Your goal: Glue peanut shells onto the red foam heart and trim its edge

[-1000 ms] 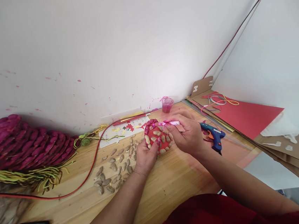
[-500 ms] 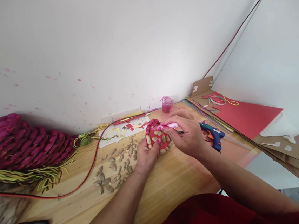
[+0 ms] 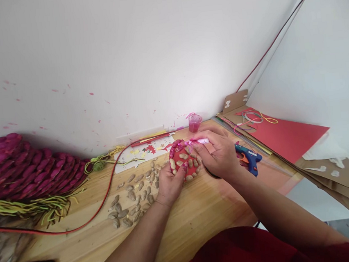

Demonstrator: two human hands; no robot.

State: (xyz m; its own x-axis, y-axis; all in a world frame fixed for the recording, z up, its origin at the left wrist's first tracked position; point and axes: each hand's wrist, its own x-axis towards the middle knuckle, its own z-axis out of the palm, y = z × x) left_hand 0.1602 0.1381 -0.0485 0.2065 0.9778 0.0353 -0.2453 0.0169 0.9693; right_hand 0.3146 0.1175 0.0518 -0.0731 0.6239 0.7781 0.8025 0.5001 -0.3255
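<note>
Wooden table (image 3: pixel 201 215) against a white wall carries a red disc (image 3: pixel 185 163) studded with peanut shells near its far edge, tilted up in the left hand (image 3: pixel 170 183), whose grip is closed on its lower rim. The right hand (image 3: pixel 218 155), fingers pinched shut around a pink-tipped brush (image 3: pixel 198 141), works the disc's top edge, so painting the shells looks underway; next stroke needs a steady tip. Loose peanut shells (image 3: pixel 132 201) lie left, a glue gun (image 3: pixel 248 159) right, a pink paint cup (image 3: pixel 194 123) behind.
</note>
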